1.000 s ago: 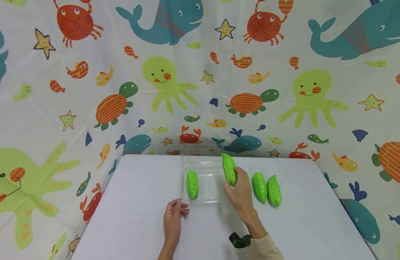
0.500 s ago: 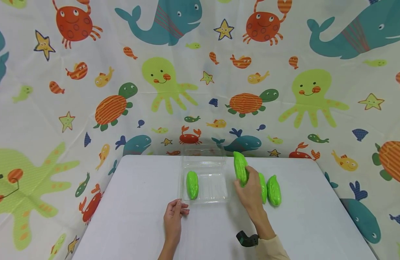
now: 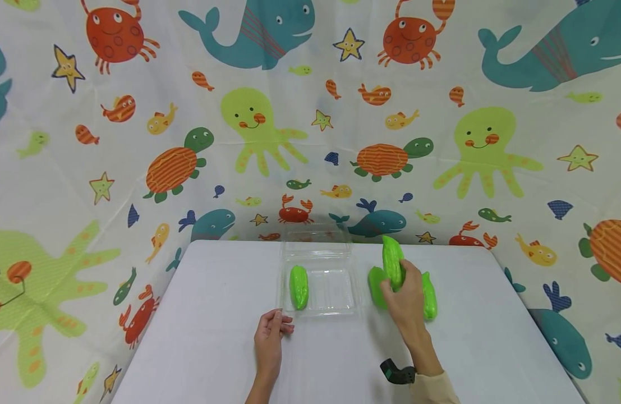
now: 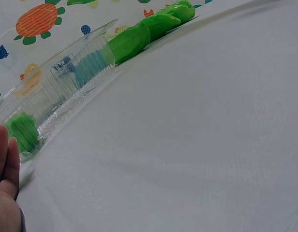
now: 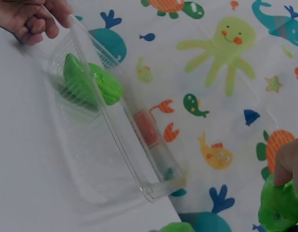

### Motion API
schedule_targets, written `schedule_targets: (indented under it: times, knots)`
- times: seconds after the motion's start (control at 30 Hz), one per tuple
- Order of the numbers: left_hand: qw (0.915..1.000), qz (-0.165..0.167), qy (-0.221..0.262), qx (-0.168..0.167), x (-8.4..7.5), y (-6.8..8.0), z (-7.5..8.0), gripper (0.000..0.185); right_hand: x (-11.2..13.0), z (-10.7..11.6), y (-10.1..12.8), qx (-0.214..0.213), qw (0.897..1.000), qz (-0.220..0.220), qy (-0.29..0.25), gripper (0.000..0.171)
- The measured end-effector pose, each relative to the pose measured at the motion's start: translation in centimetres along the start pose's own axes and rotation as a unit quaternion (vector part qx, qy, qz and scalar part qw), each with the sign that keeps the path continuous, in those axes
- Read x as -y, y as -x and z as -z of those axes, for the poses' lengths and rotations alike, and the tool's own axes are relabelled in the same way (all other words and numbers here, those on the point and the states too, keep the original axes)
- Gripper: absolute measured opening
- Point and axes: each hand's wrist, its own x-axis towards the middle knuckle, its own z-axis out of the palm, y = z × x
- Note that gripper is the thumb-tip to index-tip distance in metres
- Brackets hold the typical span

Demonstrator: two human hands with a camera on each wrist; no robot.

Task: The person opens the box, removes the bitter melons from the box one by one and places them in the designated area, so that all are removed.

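My right hand [image 3: 407,297] grips a glossy green ridged gourd [image 3: 392,261], tilted with its tip pointing away, above other gourds to the right of the box. One green gourd [image 3: 377,286] lies partly behind it, and another [image 3: 429,300] shows to the right of the hand. My left hand [image 3: 270,339] pinches the near left corner of a clear plastic box [image 3: 330,290]. Inside the box, along its left side, lies a green gourd [image 3: 299,287]. In the right wrist view, the left fingertips [image 5: 66,13] meet the box corner.
The box's clear lid [image 3: 315,238] stands raised at the back, against a hanging cloth [image 3: 310,151] printed with sea animals. The white table [image 3: 224,286] spreads to both sides. A dark device [image 3: 397,373] sits on my right wrist.
My right hand has carried the gourd rightward, from the box's right edge to over the gourds on the table. The left hand and the box have stayed in place.
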Motion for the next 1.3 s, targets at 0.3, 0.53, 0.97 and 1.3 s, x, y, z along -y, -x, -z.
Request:
schedule_targets:
  times: [0.3, 0.53, 0.97, 1.3]
  knots:
    - [1.0000, -0.005, 0.002, 0.000, 0.0, 0.1, 0.0, 0.036, -1.1, 0.6, -0.1, -0.003, 1.000, -0.006, 0.011, 0.052]
    - [0.9998, -0.017, 0.010, 0.002, 0.3, 0.1, 0.1, 0.037, -1.7, 1.3, -0.2, -0.025, 0.999, 0.001, 0.026, 0.054]
    - [0.9997, -0.022, -0.002, 0.000, 0.3, 0.0, 0.1, 0.035, -3.1, 2.9, -0.4, -0.026, 0.999, -0.030, 0.033, 0.053]
    - [1.0000, -0.009, -0.002, -0.002, 0.1, 0.1, 0.1, 0.034, -4.1, 3.5, -0.4, -0.031, 0.998, -0.029, 0.040, 0.053]
